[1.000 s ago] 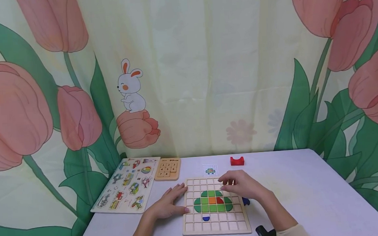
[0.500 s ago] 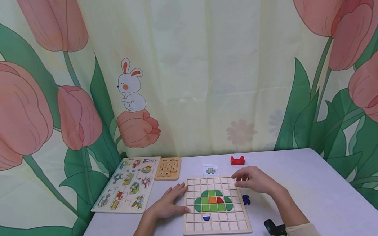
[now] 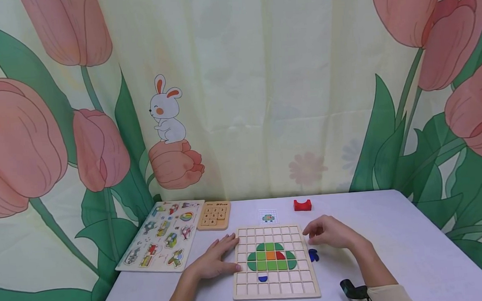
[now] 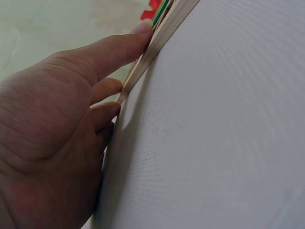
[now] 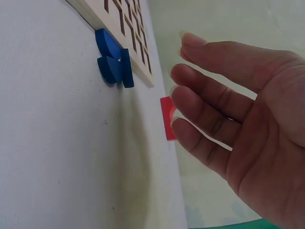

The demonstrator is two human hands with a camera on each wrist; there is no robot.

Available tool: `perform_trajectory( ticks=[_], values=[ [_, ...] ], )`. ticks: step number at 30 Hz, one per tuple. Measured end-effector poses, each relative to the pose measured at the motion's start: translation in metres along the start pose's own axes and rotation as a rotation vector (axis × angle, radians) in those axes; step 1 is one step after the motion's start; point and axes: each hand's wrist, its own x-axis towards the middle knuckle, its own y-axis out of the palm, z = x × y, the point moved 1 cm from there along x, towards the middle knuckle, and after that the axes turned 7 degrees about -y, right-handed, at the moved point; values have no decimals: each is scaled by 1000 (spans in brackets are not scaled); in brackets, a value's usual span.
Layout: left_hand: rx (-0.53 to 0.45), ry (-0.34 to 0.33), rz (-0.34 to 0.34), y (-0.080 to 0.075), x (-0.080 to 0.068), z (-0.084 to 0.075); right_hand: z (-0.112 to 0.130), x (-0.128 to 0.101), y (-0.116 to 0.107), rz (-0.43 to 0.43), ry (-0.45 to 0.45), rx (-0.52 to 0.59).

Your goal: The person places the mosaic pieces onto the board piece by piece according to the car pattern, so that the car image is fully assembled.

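Observation:
A wooden grid board (image 3: pixel 276 298) lies on the white table. Green pieces (image 3: pixel 270 266) form a rounded shape in its middle cells, around an orange piece (image 3: pixel 270 255) and a red piece (image 3: pixel 279 256). Lower on the grid sits one blue half-round piece (image 3: pixel 263 279). My left hand (image 3: pixel 212 261) rests along the board's left edge, thumb and fingertips touching the frame. Beside the board's right edge hovers my right hand (image 3: pixel 333 233), fingers loosely bent, holding nothing. Just in front of it lie a few blue pieces (image 5: pixel 112 59) in a small cluster against the board's side.
Behind the board is a small pattern card (image 3: pixel 268 217) with a printed turtle-like figure. A red notched block (image 3: pixel 302 205) stands at the back. To the left lie a picture board (image 3: pixel 161 236) and a wooden number puzzle (image 3: pixel 213 215). A printed curtain (image 3: pixel 238 100) hangs behind the table.
My right hand has moved right, from above the board's upper right to beside its right edge, uncovering the blue pieces. The left hand and the pieces on the board stay put.

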Motion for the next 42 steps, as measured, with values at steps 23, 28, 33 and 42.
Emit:
perform_trajectory(
  ticks=[23,28,33,42],
  values=[
    [-3,-5,5,-2,-3,-7,-14,-1,9,80,51,7],
    [-4,1,4,-2,-5,-8,-15,-2,10,90,8,-15],
    [-5,-1,0,-1,-5,-8,-14,-2,11,92,-3,-29],
    [0,0,4,0,-2,-3,-17,0,13,81,3,-38]
  ],
)
